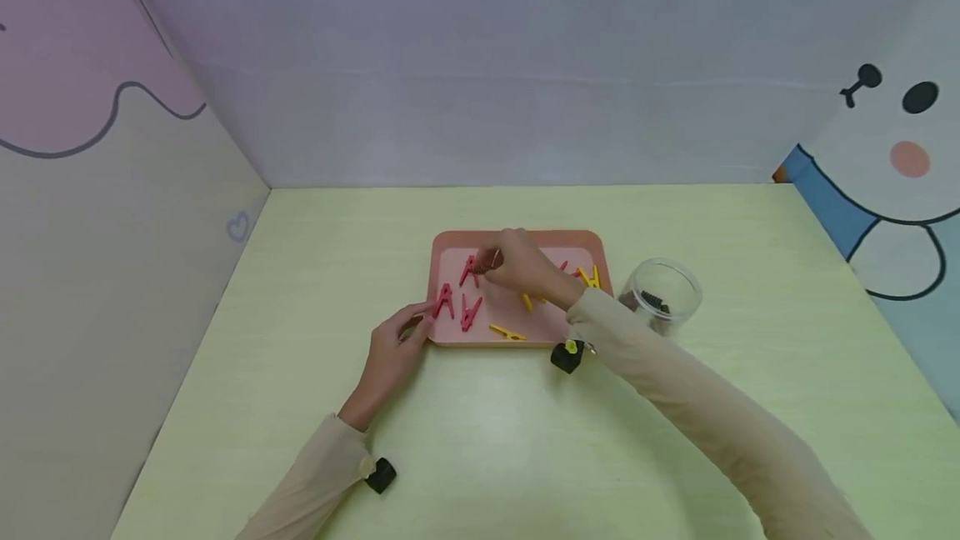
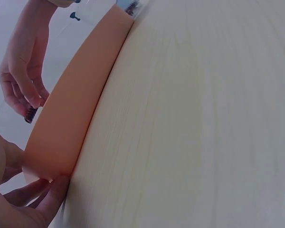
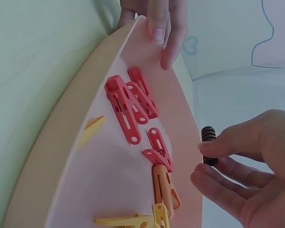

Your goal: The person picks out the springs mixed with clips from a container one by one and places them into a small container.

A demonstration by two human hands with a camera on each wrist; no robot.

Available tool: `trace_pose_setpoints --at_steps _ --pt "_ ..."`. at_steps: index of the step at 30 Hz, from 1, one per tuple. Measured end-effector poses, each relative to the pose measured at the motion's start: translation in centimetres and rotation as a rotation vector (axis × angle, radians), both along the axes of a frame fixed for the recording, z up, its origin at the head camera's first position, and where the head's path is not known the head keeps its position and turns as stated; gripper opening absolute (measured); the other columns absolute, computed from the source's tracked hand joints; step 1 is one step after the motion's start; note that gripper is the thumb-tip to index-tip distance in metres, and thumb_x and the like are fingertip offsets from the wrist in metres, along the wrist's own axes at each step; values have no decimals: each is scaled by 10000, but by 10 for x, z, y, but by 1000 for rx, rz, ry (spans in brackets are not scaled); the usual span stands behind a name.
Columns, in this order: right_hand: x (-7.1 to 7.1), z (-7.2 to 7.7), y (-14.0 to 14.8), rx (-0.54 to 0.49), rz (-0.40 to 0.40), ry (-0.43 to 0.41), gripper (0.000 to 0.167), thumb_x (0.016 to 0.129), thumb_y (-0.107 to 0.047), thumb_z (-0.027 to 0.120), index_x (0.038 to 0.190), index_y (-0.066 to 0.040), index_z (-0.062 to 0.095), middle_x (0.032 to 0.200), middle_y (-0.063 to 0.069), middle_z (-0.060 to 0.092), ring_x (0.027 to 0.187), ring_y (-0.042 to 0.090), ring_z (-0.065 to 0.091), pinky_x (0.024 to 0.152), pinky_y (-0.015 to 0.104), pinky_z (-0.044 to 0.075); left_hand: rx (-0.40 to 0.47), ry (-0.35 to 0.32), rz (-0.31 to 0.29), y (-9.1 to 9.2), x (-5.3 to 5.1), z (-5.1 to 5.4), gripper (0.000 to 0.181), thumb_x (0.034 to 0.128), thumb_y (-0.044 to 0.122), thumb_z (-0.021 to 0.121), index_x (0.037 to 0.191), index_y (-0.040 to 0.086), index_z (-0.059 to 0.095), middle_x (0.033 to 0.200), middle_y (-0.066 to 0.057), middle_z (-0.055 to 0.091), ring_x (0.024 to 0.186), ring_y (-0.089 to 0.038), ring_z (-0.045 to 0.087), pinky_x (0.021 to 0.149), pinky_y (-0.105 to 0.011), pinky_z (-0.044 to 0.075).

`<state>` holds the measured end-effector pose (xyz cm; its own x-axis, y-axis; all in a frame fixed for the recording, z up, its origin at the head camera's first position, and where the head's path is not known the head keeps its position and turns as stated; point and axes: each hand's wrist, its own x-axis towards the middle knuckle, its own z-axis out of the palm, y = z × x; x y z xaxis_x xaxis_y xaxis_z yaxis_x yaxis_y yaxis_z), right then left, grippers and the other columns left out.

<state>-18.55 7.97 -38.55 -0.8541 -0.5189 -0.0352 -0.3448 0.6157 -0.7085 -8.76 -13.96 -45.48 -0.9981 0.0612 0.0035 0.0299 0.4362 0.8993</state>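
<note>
A dark coil spring [image 3: 208,134] is pinched between the thumb and fingers of my right hand [image 1: 517,263], above the back left part of a pink tray [image 1: 480,345]. My left hand [image 1: 396,347] grips the tray's front left corner, with fingers on both sides of its wall [image 2: 61,137]. Several red clothespins [image 3: 123,109] lie in the tray near the left hand. An orange clothespin [image 3: 162,187] and yellow clothespins [image 1: 507,332] lie farther along. My right hand and forearm partly hide the tray's middle and right side in the head view.
A clear round jar [image 1: 663,286] with dark springs [image 1: 655,301] in it stands just right of the tray, partly behind the right sleeve. The pale wood-grain table [image 1: 480,440] meets a wall at the back and printed panels on both sides.
</note>
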Motion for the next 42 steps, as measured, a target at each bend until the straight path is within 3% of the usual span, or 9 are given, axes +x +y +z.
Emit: trace_pose_setpoints --at_steps 7,18,33,42 --pt "5 -2 5 -7 -6 -13 112 822 23 683 903 -36 733 880 50 687 781 215 594 649 278 521 1 -5 1 -1 2 0 275 968 187 553 1220 125 643 1280 -38 577 1149 -231 556 953 -409 465" --pt "11 3 12 -28 51 71 126 801 30 693 886 -55 729 861 30 679 738 190 600 621 259 512 -4 -11 10 0 1 -1 269 968 192 554 1215 140 646 1286 -19 572 1156 -219 552 952 -392 467" --pt "23 9 19 -39 93 85 186 806 43 675 975 -20 724 873 33 680 748 198 608 617 235 515 -22 -14 21 0 1 -1 266 967 201 556 1209 145 650 1282 -28 575 1154 -227 553 950 -404 467" --pt "32 13 28 -44 59 81 109 800 25 696 865 -60 721 855 14 685 737 172 599 569 235 512 -23 0 9 1 1 1 268 967 187 555 1209 123 648 1278 -46 579 1153 -237 555 952 -408 465"
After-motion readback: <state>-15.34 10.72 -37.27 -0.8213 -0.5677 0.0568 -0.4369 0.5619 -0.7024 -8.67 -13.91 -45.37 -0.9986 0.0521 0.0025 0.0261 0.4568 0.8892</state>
